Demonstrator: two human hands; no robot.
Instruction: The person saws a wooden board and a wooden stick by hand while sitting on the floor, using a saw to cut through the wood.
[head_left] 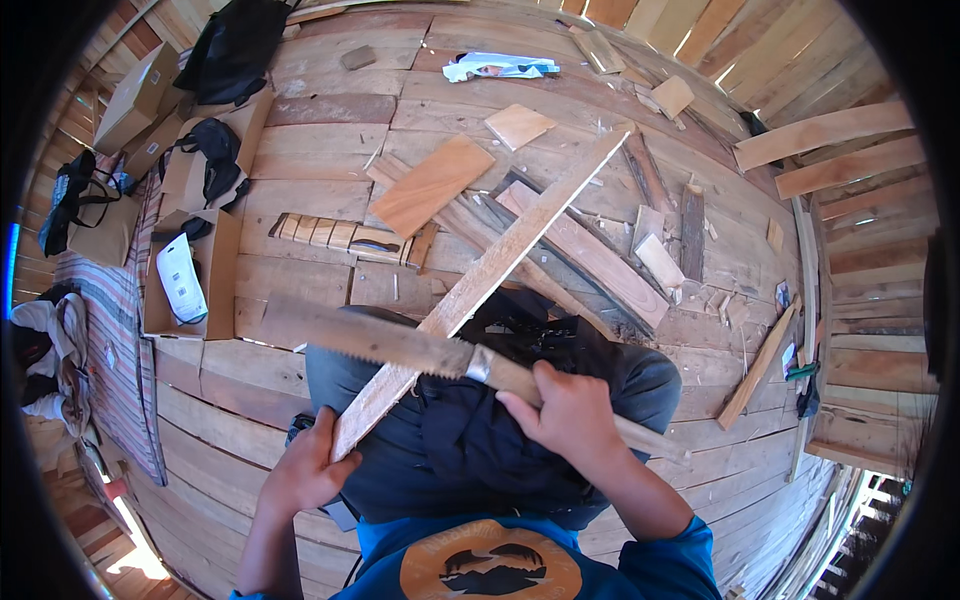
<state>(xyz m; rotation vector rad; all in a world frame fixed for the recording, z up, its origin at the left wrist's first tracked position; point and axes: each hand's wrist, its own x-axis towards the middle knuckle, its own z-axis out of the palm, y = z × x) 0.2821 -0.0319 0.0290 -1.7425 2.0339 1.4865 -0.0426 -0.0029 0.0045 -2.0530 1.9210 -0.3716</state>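
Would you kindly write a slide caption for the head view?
The left hand grips a pale wooden strip while the right hand holds a handsaw across it.

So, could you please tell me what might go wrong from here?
Two risks, in my judgement. The saw in the right hand lies across the strip, with the left hand gripping the near end; a slip might cut that hand. The strip also angles over the person's legs and only the left hand is seen holding it, so it could twist and let the blade catch the trousers.
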